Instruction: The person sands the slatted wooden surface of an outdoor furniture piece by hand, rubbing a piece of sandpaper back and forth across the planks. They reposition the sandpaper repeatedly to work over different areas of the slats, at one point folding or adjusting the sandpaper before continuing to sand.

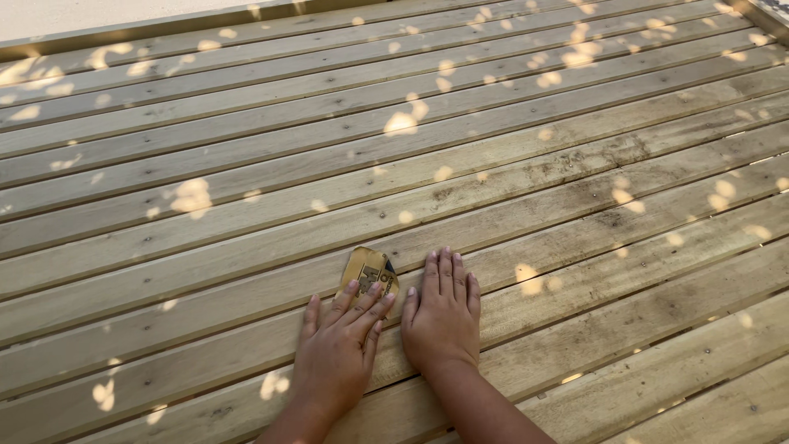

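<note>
Left hand fingers spread, pressing sandpaper – right hand flat beside, on deck boards.

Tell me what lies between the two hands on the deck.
Head view: only bare wooden deck boards between left hand and right hand; the folded sandpaper sits under the left fingertips.

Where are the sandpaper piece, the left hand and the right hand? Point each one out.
sandpaper piece (366, 269), head view, on its tan printed back above the fingertips.
left hand (337, 349), head view, on the back of the hand.
right hand (442, 321), head view, on the back of the hand.
</note>
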